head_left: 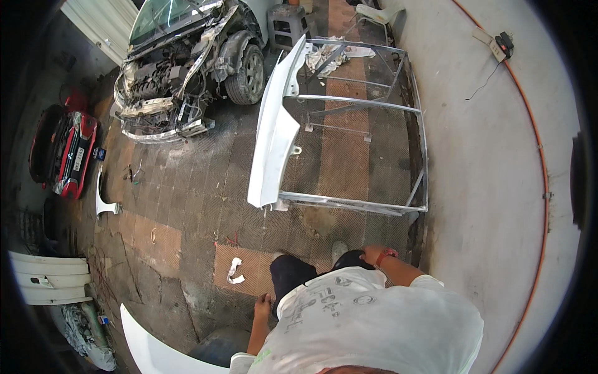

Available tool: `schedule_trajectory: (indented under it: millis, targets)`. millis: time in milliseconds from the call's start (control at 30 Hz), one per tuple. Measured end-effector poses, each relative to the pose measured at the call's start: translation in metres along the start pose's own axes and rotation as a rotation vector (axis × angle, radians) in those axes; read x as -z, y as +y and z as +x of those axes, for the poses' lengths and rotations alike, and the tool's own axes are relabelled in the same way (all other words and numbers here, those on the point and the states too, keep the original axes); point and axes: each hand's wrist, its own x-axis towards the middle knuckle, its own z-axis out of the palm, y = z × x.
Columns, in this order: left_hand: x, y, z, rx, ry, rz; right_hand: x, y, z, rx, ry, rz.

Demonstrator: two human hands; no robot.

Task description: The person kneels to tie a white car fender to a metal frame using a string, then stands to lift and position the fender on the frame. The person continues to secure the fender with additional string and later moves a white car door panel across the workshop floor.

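Note:
My left hand (262,305) hangs beside my left leg with nothing seen in it, its fingers loosely apart. Against the dark trousers on my right thigh (349,260) rests my right hand (372,255), fingers extended and a red band at its wrist. Neither hand touches the metal stand (349,202) ahead of me. Along the stand's left side lies a long white car body panel (272,134), curved and with small tabs on its inner edge. A crumpled white strip (235,271) is on the floor ahead of my left hand.
A car with its front stripped (168,81) stands far left. A red bumper (78,156), a white fender (103,196) and a white door (50,279) are at the left. Near me is another white panel (156,349). An orange hose (537,131) runs along the right wall.

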Motion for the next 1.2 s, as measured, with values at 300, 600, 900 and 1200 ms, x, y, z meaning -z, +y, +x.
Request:
schedule_trajectory:
  millis: [300,600,900,1200]
  targets:
    - [0.086,0.023,0.085,-0.067,-0.040,0.120,0.021,-0.163,0.040,0.053,0.015,0.178]
    - [0.315,-0.017,0.243,0.067,-0.018,-0.313,0.054,-0.440,0.100,0.427,0.106,0.241]
    - [0.487,0.061,0.315,0.185,0.092,-0.499,0.150,-0.561,0.117,0.504,0.256,0.355]
    - [0.451,0.175,0.383,0.058,-0.220,-0.226,0.211,-0.558,0.177,0.411,0.498,0.577]
